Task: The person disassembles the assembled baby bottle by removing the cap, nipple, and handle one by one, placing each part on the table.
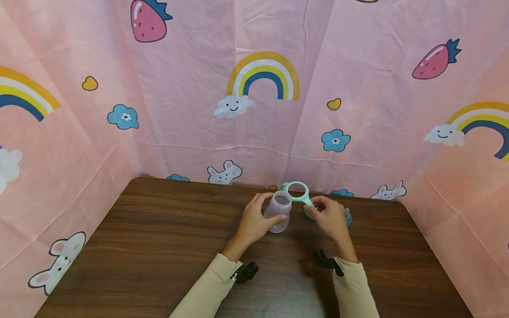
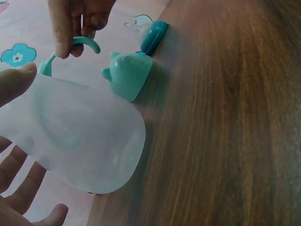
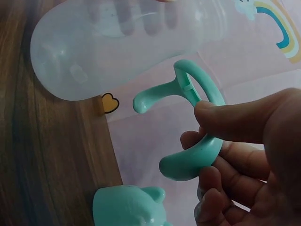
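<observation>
My left hand grips a translucent baby bottle, its open neck tilted up. Thumb and fingers wrap round the bottle's sides. A mint-green bottle handle, a ring with two curved grips, is pinched between the thumb and fingers of my right hand. The ring is just right of the bottle neck in the head view. On the table beyond the bottle, the left wrist view shows a mint cap with small ears. Beside that cap lies a teal collar with a clear nipple.
The brown wooden table ends at a pink printed cloth that hangs behind it and along both sides. Black wrist mounts sit at both sleeve cuffs.
</observation>
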